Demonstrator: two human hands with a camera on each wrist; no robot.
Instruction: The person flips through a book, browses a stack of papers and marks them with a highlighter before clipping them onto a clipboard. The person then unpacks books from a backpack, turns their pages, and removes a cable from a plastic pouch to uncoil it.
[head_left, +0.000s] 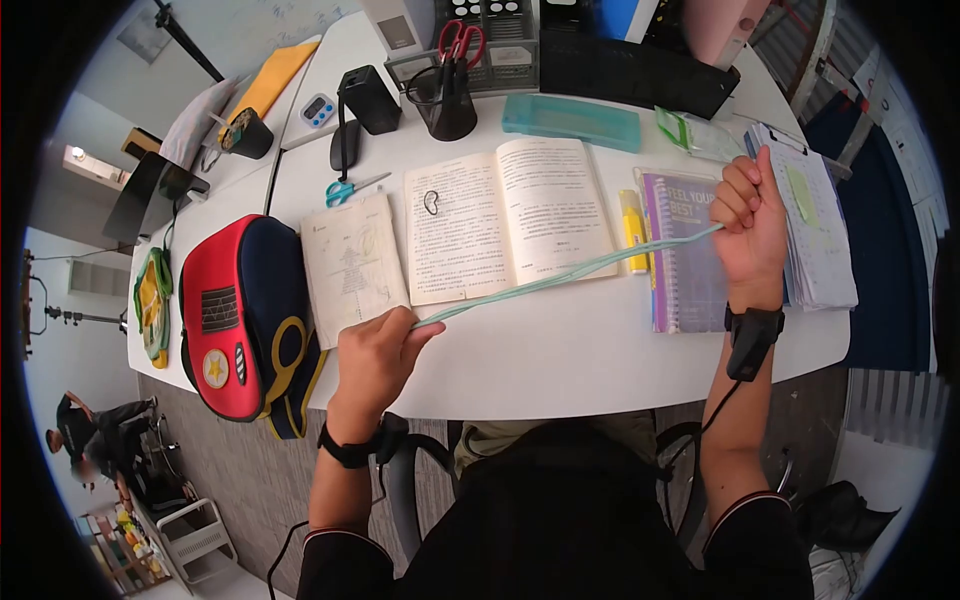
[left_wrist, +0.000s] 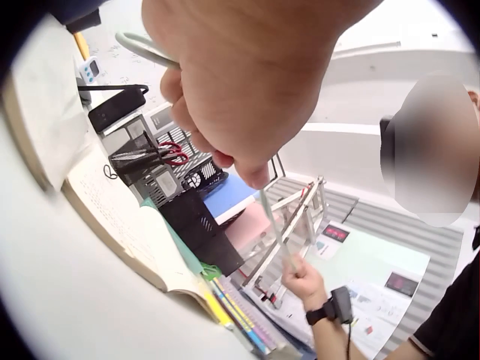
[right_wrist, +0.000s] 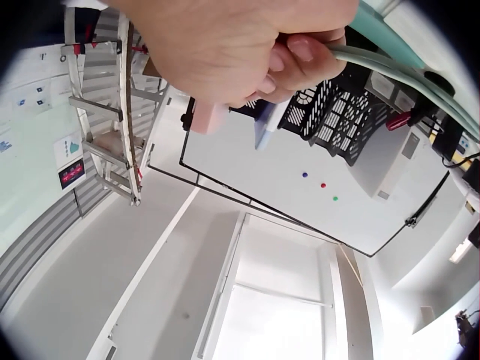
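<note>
A pale green cord (head_left: 580,268), doubled into strands that lie close together, stretches taut between both hands above the white desk. My left hand (head_left: 372,365) grips its lower end near the desk's front edge. A small loop of the cord (left_wrist: 142,46) sticks out behind that fist in the left wrist view. Higher up on the right, my right hand (head_left: 750,225) holds the other end in curled fingers, over the purple spiral notebook (head_left: 685,285). The right wrist view shows the cord's strands (right_wrist: 390,66) leaving that fist. Beneath the cord lies an open book (head_left: 555,210).
A black loop (head_left: 431,203) lies on the book's left page. Left of it are a thin worn booklet (head_left: 350,270), blue scissors (head_left: 340,192) and a red and navy backpack (head_left: 215,310). A yellow highlighter (head_left: 634,225) and clipped papers (head_left: 825,240) lie right; a teal case (head_left: 570,122) stands behind.
</note>
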